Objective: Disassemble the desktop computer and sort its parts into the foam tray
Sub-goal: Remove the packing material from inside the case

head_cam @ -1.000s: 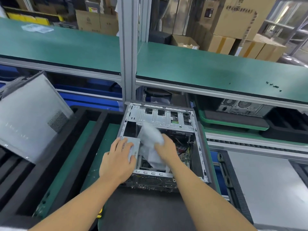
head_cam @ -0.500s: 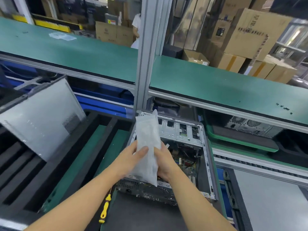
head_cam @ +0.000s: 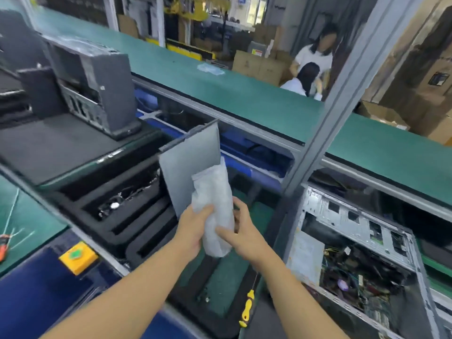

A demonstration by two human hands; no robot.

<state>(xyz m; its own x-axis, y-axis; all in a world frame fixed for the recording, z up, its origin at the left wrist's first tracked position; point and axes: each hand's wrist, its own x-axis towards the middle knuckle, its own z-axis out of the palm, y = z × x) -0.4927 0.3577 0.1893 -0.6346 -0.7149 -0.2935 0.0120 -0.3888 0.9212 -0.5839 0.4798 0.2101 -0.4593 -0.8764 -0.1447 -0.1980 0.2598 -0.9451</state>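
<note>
Together, the hands hold one thing: the left hand (head_cam: pixel 193 228) curls fingers and thumb round the lower left side of a white crinkled plastic bag (head_cam: pixel 215 189); the right hand (head_cam: pixel 247 237) pinches the same bag from the right, thumb across the front and fingers behind. The bag stands nearly upright between them, above the black foam tray (head_cam: pixel 117 231); its contents, if any, are lost in the blur. Just behind the bag a flat grey metal side panel (head_cam: pixel 188 162) stands on edge in the tray; long slots run below and to the left of the hands; one slot further left holds dark, shiny parts too smeared to name. Right of the hands lies the open grey metal computer case (head_cam: pixel 354 231), with a green circuit board and wires showing inside. A yellow-handled screwdriver (head_cam: pixel 247 307) lies between the two forearms; a yellow block with a green button (head_cam: pixel 78 256) sits on the blue frame at lower left. Beyond, a long green conveyor belt (head_cam: pixel 244 94) crosses the view; a dark grey computer tower (head_cam: pixel 102 89) stands upright at upper left.
</note>
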